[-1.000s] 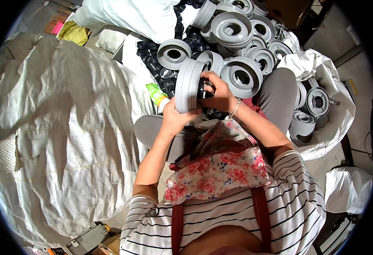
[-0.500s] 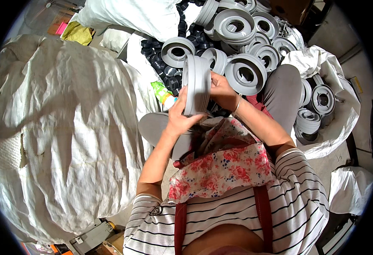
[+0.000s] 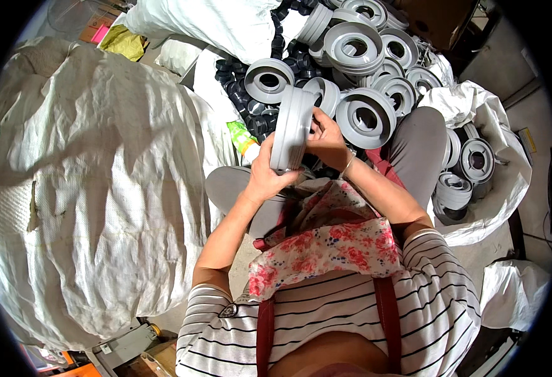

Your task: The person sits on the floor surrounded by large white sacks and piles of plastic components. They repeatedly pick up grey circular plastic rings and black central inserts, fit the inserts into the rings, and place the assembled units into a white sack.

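Note:
A round grey plastic ring part (image 3: 292, 129) with a ribbed wall is held on its edge in front of my lap. My left hand (image 3: 267, 174) grips its lower left side, thumb along the bottom. On the ring's right face, my right hand (image 3: 327, 143) is closed with its fingers curled at the opening. What those fingers pinch, if anything, is hidden. Just beyond lie more grey ring parts (image 3: 365, 118) in a pile, one (image 3: 270, 80) resting on black plastic caps (image 3: 246, 103).
A big white woven sack (image 3: 100, 188) fills the left side. To the right, an open white sack (image 3: 505, 182) holds several grey parts (image 3: 477, 160). A green packet (image 3: 241, 135) lies left of the ring. My knees (image 3: 417, 151) flank the work, and a floral apron (image 3: 326, 251) covers my lap.
My right hand has drawn back slightly from the ring's face and turned, so its curled fingers show more. The left hand keeps its hold. The whole view has shifted a little.

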Available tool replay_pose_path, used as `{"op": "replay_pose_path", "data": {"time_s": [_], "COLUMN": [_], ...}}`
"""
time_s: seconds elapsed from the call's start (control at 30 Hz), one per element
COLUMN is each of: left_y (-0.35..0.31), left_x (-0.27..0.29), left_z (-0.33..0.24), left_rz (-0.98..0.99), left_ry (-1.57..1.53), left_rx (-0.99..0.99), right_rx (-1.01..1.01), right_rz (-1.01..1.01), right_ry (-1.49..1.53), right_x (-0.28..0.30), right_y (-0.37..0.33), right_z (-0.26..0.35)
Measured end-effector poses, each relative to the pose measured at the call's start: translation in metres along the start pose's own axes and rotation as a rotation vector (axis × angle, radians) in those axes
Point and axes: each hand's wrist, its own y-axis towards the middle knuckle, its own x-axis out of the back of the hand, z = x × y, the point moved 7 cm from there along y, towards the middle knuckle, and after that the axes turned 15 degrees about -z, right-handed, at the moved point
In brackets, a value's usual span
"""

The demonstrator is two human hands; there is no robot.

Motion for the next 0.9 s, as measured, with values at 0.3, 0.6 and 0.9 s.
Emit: {"op": "replay_pose_path", "data": {"time_s": [0.3, 0.6, 0.9], "left_y": [0.001, 0.013, 0.022], "left_x": [0.004, 0.001, -0.005], "left_z": [0.000, -0.016, -0.020], "left_rz": [0.068, -0.039, -0.029], "left_ry": [-0.140, -0.182, -0.119], "left_rx": [0.149, 0.156, 0.101], "right_rx": [0.377, 0.238, -0.006], "right_rz": [0.064, -0.025, -0.136], "right_ry": [-0.621, -0.387, -0.095], "right_x": [-0.004, 0.009, 0.028], "right_y": [-0.002, 0.002, 0.009], "right_z": [0.017, 0.001, -0.008]}}
